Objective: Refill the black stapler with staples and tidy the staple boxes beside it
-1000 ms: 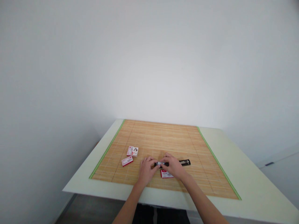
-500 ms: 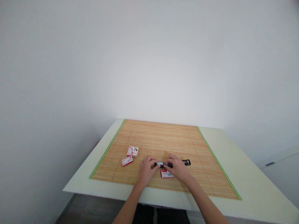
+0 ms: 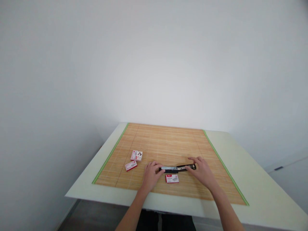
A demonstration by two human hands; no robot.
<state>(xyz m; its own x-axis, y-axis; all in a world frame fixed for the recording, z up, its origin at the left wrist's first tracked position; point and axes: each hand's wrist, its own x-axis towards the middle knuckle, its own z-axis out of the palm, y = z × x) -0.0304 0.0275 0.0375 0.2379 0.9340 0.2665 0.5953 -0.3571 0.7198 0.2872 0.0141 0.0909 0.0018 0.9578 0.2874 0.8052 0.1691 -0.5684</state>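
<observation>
A black stapler lies folded wide open across the mat, its metal staple channel facing up. My left hand grips the stapler's left end between thumb and fingers. At the other end, my right hand is spread, thumb and forefinger apart around the stapler's right arm; the thumb appears to touch it. Just in front of the stapler lies a small red-and-white staple box.
Left of my hands, a red-and-white box lies at an angle, with two more small boxes side by side behind it. A bamboo mat with green edges covers much of the white table. A wall rises behind.
My right hand has moved right, from the stapler's middle to its right arm, and its fingers have spread. My left hand stays on the left end.
</observation>
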